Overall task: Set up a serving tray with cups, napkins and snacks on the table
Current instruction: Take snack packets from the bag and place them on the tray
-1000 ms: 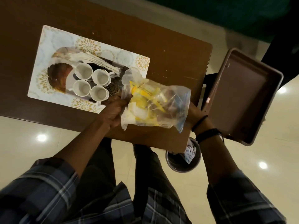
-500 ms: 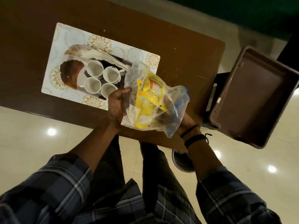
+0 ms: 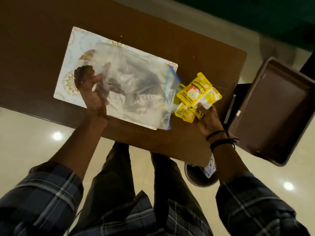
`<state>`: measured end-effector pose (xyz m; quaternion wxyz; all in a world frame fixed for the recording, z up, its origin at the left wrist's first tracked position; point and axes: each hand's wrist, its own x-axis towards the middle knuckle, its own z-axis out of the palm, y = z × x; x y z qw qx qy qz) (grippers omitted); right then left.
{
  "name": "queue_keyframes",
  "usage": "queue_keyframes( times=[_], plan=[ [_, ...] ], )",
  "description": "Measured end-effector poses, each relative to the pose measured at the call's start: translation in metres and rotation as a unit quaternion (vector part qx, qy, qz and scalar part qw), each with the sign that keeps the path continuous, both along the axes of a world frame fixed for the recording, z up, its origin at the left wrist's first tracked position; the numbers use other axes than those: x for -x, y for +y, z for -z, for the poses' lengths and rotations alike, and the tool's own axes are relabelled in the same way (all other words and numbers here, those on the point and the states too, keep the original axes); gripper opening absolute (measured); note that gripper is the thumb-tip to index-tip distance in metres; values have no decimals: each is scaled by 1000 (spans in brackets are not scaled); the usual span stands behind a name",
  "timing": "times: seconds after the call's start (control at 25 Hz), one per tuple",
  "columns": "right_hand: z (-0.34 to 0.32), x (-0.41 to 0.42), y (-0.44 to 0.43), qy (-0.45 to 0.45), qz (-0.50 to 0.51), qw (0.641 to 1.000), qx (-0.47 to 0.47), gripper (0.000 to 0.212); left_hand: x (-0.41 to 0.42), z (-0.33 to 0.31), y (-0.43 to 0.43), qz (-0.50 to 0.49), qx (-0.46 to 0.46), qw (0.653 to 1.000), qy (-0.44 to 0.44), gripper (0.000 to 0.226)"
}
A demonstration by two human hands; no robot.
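My left hand [image 3: 92,92] grips one end of a clear plastic zip bag [image 3: 136,89] that now hangs empty over the serving tray. My right hand [image 3: 207,118] holds several yellow snack packets [image 3: 197,92] just outside the bag's blue-edged mouth, above the table's right part. The bag covers the white patterned tray [image 3: 75,48]; the cups and napkins on it are only dim shapes behind the plastic. A brown piece [image 3: 83,72] on the tray shows beside my left fingers.
The brown wooden table [image 3: 196,53] ends at a rounded corner on the right. A brown empty bin [image 3: 276,106] stands to the right of the table. A small round waste bin [image 3: 201,176] sits on the floor under the table's near corner.
The yellow snack packets came out of the bag into my right hand, which moved right. My left hand swung the emptied bag leftward over the tray, hiding the cups.
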<state>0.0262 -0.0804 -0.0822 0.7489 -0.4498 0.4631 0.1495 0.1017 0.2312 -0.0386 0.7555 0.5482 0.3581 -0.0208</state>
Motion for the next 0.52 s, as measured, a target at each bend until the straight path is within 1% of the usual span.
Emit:
queue_keyframes(
  times=[0.04,0.12,0.2,0.24,0.28,0.32,0.36,0.4,0.44,0.48,0.52],
  plan=[
    [7,-3,-1,9,27,1000,5,47,-4,-1,6,-24,-7,1000,12,28],
    [17,-9,1,30,67,997,27,51,-12,-7,24,-83,64,994,10,37],
    [22,-14,8,58,61,993,79,54,-14,-13,32,-139,63,988,-2,41],
    [21,-18,13,74,31,989,127,55,-11,-17,30,-155,46,987,-12,43],
    [19,-21,20,99,-14,974,205,59,-10,-18,27,-160,23,987,-10,42],
    [12,-24,27,133,-54,946,292,69,-9,-20,26,-166,34,985,-11,36],
    [0,-27,36,161,-59,917,360,82,-8,-25,22,-173,67,982,-16,33],
    [-17,-30,49,156,-20,921,356,94,-7,-27,21,-187,118,975,-26,38],
    [-37,-31,65,126,41,951,280,105,-6,-30,16,-181,160,969,-43,44],
    [-52,-28,82,100,83,975,178,115,-4,-34,11,-171,215,960,-51,40],
    [-64,-22,98,79,110,989,66,124,-3,-41,5,-156,296,941,-60,33]
  ],
)
